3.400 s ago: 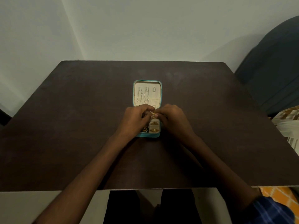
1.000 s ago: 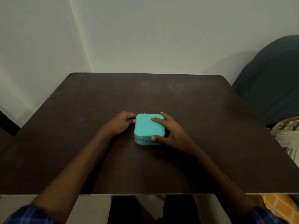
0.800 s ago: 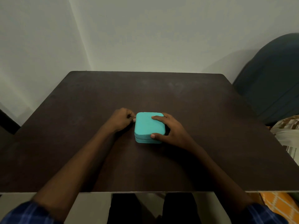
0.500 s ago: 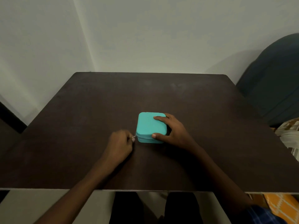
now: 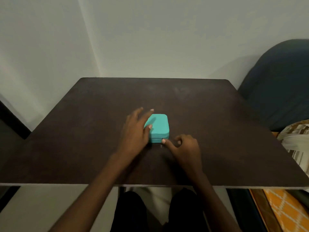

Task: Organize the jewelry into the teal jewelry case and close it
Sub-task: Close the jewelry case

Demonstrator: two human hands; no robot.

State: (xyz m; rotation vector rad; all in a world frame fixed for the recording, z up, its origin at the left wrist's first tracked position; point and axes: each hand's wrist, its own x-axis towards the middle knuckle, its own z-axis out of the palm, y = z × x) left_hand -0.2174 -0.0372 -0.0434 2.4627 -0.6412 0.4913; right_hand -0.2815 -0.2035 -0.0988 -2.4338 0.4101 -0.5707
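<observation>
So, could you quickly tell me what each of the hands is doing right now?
Left hand: open, fingers resting on the teal jewelry case.
Right hand: fingertips pinching at the case's front seam, apparently the zipper pull.

A room in a home, probably

Dark wooden table point(image 5: 217, 131) set in a plain white corner; a padded blue chair point(image 5: 280, 84) and patterned orange bedding point(image 5: 287, 213) at right.
</observation>
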